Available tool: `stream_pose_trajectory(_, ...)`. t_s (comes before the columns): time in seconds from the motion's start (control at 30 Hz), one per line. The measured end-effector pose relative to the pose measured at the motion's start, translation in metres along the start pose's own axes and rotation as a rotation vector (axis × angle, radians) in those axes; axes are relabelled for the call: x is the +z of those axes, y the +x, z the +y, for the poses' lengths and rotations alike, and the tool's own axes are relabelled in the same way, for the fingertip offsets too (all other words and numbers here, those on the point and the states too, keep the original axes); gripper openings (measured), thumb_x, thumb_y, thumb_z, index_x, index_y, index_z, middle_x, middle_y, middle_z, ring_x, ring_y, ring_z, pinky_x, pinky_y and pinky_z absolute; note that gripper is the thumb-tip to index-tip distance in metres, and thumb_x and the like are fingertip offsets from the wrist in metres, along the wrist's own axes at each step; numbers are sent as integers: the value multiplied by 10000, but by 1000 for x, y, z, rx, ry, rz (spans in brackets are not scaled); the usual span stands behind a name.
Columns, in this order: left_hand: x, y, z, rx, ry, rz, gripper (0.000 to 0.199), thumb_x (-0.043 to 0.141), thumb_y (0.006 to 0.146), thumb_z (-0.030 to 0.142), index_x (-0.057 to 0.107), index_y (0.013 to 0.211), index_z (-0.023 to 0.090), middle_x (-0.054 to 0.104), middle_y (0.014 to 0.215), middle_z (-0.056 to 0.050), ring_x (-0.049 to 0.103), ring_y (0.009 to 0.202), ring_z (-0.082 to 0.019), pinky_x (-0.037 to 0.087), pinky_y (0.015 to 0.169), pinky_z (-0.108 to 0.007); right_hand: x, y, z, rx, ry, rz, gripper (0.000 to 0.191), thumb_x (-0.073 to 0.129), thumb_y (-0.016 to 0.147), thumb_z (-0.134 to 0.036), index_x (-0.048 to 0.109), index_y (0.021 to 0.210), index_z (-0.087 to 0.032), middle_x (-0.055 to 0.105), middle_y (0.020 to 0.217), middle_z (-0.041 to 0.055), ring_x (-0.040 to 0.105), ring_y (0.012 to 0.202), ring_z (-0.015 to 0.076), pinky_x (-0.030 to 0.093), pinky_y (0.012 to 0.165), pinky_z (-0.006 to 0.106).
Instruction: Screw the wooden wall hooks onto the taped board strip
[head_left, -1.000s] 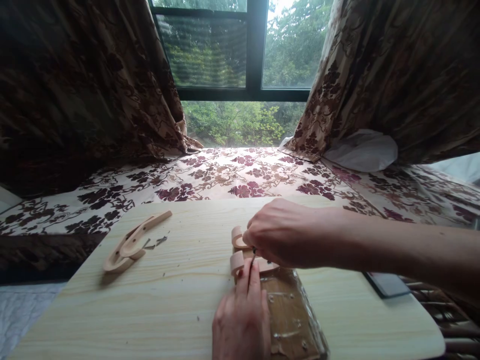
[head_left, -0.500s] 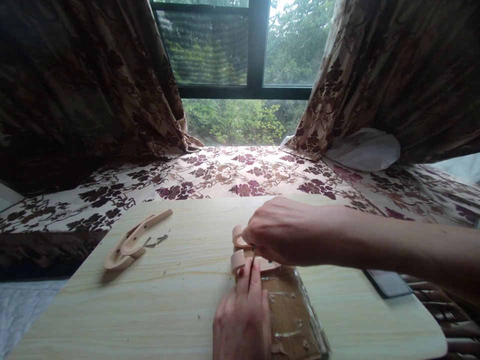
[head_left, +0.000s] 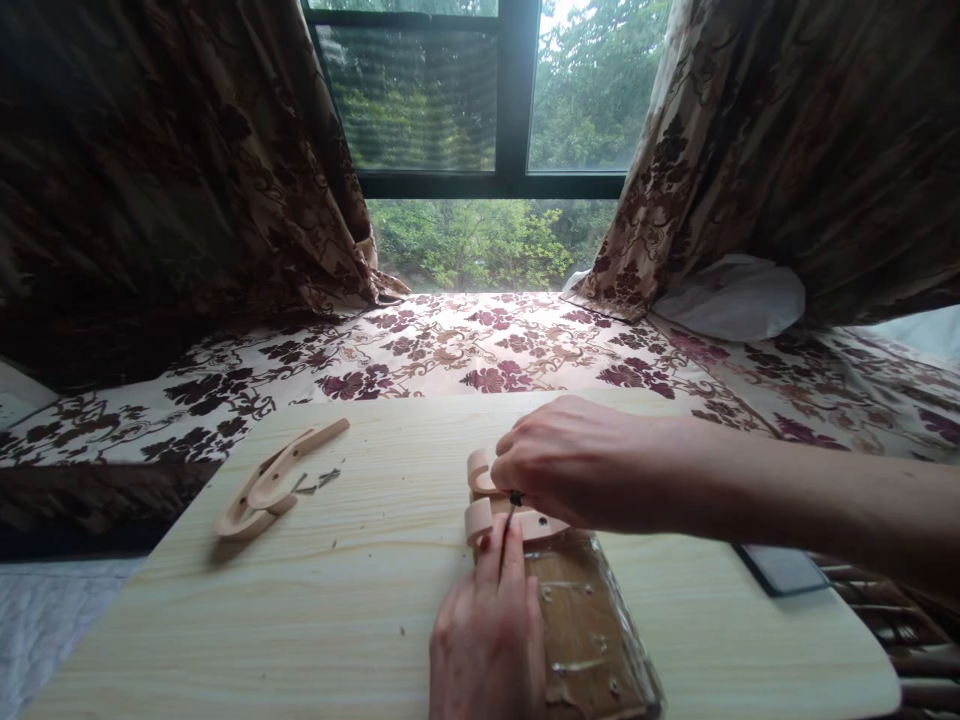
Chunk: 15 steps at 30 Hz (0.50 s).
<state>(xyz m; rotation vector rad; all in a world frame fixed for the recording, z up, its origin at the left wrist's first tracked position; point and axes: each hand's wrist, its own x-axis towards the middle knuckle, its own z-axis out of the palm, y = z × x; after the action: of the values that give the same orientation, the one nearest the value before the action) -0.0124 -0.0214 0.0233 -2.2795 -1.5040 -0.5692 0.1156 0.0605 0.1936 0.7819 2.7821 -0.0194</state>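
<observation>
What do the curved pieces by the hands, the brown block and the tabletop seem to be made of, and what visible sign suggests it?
Curved pieces: probably smooth, matt wood; pale tan colour, though plastic is possible. Brown block: perhaps cardboard or wood under clear film; glossy, wrinkled streaks along its edge. Tabletop: smooth wood or wood-look laminate; pale, streaky grain.

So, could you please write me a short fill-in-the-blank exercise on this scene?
The thin tool runs from the right hand to the fingers of the ____ hand.
At the brown block, ____ curled wooden ends show.
The flat dark-edged object lies on the table's ____ side, not the left.

Missing words: left; two; right.
</observation>
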Motion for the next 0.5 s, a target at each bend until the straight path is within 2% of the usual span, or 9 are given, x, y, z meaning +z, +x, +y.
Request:
stream_pose_trajectory(0.13, 2, -3, -2, -23, 15, -27, 404, 343, 886, 164, 467, 1267, 107, 538, 1290, -89, 654, 931, -164, 556, 692, -271, 2, 2, -1, 126, 8, 1, 135, 534, 815, -132, 614, 707, -145, 561, 606, 20, 359, 496, 103, 228, 477, 285)
stream_pose_trajectory(0.2, 2, -3, -2, -24, 12, -31, 407, 350, 886, 161, 458, 1274, 107, 532, 1297, -89, 645, 955, -159, 550, 706, -264, -1, 0, 0, 160, 22, 3, 136, 539, 817, -166, 612, 705, -144, 545, 589, 22, 354, 493, 103, 219, 480, 283)
stream_pose_trajectory(0.27, 1, -2, -1, -23, 1, -36, 406, 346, 883, 144, 461, 1269, 97, 532, 1297, -100, 641, 963, -150, 543, 715, -256, -5, -2, 1, 135, 30, -1, 80, 550, 798, -149, 621, 760, -146, 567, 633, 26, 375, 516, 106, 219, 489, 281)
stream_pose_trajectory(0.33, 0, -1, 0, -23, -4, -24, 399, 333, 879, 131, 482, 1248, 89, 544, 1280, -111, 651, 931, -149, 546, 695, -256, -7, -5, 2, 79, 28, 1, 108, 548, 771, -88, 625, 812, -152, 599, 717, 31, 404, 556, 107, 228, 502, 280)
stream_pose_trajectory(0.43, -1, 0, 1, -5, 1, 5, 390, 332, 874, 137, 515, 1212, 79, 560, 1258, -114, 667, 871, -163, 555, 650, -269, -7, -6, 2, 24, 22, 0, 139, 523, 790, -47, 620, 786, -146, 617, 777, 37, 431, 608, 107, 261, 531, 273)
stream_pose_trajectory(0.5, -1, 0, 2, -9, 4, 22, 386, 326, 872, 136, 533, 1193, 78, 575, 1238, -109, 673, 845, -169, 558, 631, -275, -4, -5, 3, 28, 31, 1, 131, 523, 817, -79, 618, 750, -140, 612, 737, 38, 427, 598, 106, 270, 536, 269)
